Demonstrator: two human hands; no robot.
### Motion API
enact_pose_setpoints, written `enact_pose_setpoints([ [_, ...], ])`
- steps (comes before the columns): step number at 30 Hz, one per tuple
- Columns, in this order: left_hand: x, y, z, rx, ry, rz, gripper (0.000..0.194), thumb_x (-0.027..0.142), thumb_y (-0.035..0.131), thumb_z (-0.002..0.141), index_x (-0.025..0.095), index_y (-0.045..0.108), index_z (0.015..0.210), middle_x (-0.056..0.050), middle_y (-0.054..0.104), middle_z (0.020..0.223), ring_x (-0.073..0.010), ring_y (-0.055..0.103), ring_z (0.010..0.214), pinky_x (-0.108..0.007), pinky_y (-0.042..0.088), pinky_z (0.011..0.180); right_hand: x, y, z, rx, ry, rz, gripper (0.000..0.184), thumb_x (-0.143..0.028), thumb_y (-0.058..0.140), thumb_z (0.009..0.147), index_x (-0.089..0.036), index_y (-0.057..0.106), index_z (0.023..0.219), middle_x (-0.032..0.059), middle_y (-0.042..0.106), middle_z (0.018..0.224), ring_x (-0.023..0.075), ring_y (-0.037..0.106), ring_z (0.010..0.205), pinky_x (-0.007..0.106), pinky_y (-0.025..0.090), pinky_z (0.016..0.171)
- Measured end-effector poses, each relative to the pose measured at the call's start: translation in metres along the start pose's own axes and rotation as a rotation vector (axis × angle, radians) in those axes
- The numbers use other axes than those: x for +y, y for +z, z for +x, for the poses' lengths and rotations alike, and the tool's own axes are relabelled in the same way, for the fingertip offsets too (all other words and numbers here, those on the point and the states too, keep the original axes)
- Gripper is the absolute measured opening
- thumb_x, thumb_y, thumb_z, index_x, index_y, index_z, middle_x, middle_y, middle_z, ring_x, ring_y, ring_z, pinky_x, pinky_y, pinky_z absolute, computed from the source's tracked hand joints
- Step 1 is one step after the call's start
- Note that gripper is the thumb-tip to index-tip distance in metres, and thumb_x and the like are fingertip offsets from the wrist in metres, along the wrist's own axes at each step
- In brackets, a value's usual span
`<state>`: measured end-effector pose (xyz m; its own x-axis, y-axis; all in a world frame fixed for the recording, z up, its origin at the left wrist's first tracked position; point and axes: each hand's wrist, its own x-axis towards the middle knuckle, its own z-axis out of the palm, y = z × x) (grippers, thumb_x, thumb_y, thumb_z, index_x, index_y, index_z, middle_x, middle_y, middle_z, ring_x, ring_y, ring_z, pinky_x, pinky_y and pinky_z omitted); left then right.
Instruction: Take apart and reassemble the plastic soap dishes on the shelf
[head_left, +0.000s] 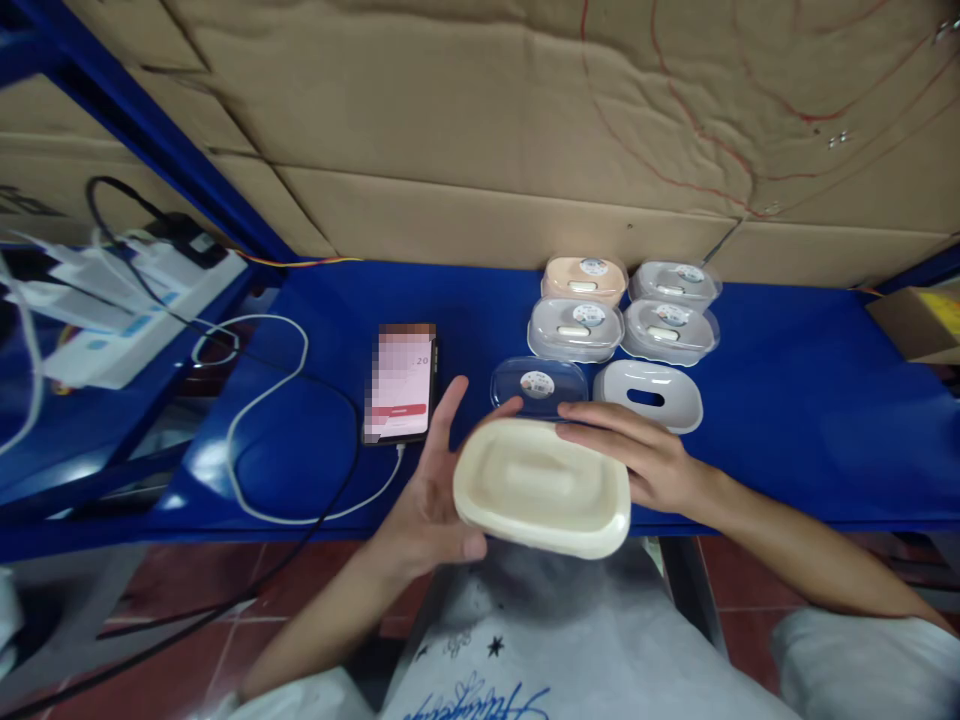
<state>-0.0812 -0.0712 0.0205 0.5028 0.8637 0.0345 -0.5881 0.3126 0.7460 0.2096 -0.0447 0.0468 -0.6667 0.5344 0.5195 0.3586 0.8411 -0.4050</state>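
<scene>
I hold a cream plastic soap-dish tray upside down above the near edge of the blue shelf. My left hand grips its left side, thumb under the rim and fingers up behind it. My right hand rests on its far right edge with fingers stretched along the rim. Just behind the tray lie a clear lid with a round sticker and a white inner tray with an oval slot.
Several boxed soap dishes stand at the back: a peach one and three grey ones. A phone on a white cable lies to the left. A power strip sits far left. Cardboard lines the wall.
</scene>
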Motion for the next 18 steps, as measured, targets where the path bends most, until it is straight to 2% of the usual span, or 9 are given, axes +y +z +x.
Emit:
enact_pose_setpoints([
  [3,-0.005,0.003,0.003,0.104,-0.167,-0.231,0.088,0.031,0.084,0.087,0.04,0.041,0.163,-0.005,0.063,0.155,-0.0311,0.061,0.141,-0.043,0.053,0.114,0.002,0.005,0.001,-0.014,0.0,-0.031,0.059,-0.015,0.052,0.109,-0.023,0.04,0.166,0.0166,0.061,0.153,0.0245,0.058,0.145,0.042,0.056,0.118],
  [6,-0.005,0.004,0.007,0.094,-0.338,-0.388,0.071,0.03,0.069,0.097,0.028,0.044,0.163,-0.01,0.076,0.136,-0.0349,0.069,0.13,-0.052,0.058,0.107,0.005,-0.003,0.004,-0.154,0.012,-0.091,0.072,-0.007,0.051,0.106,-0.033,0.029,0.17,0.0109,0.053,0.165,0.0254,0.049,0.154,0.047,0.05,0.124],
  [8,-0.003,0.005,0.01,0.112,-0.339,-0.419,0.068,0.027,0.063,0.099,0.024,0.043,0.163,-0.012,0.078,0.13,-0.0354,0.071,0.127,-0.055,0.059,0.107,0.012,-0.019,0.002,-0.274,0.114,-0.142,0.08,-0.017,0.06,0.105,-0.036,0.021,0.172,0.0091,0.041,0.173,0.03,0.04,0.16,0.058,0.04,0.129],
  [10,-0.002,0.005,0.013,0.153,-0.281,-0.411,0.067,0.021,0.061,0.098,0.025,0.043,0.163,-0.011,0.078,0.13,-0.0339,0.07,0.128,-0.054,0.058,0.109,0.024,-0.039,-0.008,-0.343,0.28,-0.205,0.092,-0.035,0.073,0.099,-0.035,0.017,0.173,0.0109,0.032,0.177,0.0367,0.034,0.162,0.068,0.032,0.13],
  [13,-0.001,0.006,0.015,0.186,-0.226,-0.415,0.066,0.019,0.06,0.099,0.026,0.045,0.162,-0.01,0.077,0.133,-0.0329,0.069,0.13,-0.053,0.056,0.112,0.046,-0.064,-0.029,-0.347,0.463,-0.31,0.098,-0.048,0.081,0.09,-0.036,0.027,0.171,0.0124,0.031,0.177,0.0445,0.033,0.161,0.075,0.034,0.125],
  [15,-0.001,0.006,0.016,0.189,-0.238,-0.456,0.058,0.029,0.06,0.102,0.025,0.05,0.159,-0.01,0.076,0.135,-0.0338,0.069,0.13,-0.055,0.056,0.111,0.055,-0.071,-0.037,-0.343,0.507,-0.347,0.089,-0.047,0.08,0.089,-0.036,0.037,0.167,0.0129,0.037,0.174,0.0452,0.039,0.158,0.073,0.038,0.123],
  [18,-0.001,0.003,0.017,0.218,-0.261,-0.527,0.046,0.042,0.053,0.108,0.024,0.061,0.15,-0.009,0.077,0.135,-0.0344,0.069,0.13,-0.058,0.057,0.109,0.05,-0.072,-0.031,-0.332,0.506,-0.308,0.072,-0.044,0.073,0.094,-0.033,0.047,0.16,0.0113,0.054,0.163,0.0396,0.054,0.148,0.063,0.045,0.12],
])
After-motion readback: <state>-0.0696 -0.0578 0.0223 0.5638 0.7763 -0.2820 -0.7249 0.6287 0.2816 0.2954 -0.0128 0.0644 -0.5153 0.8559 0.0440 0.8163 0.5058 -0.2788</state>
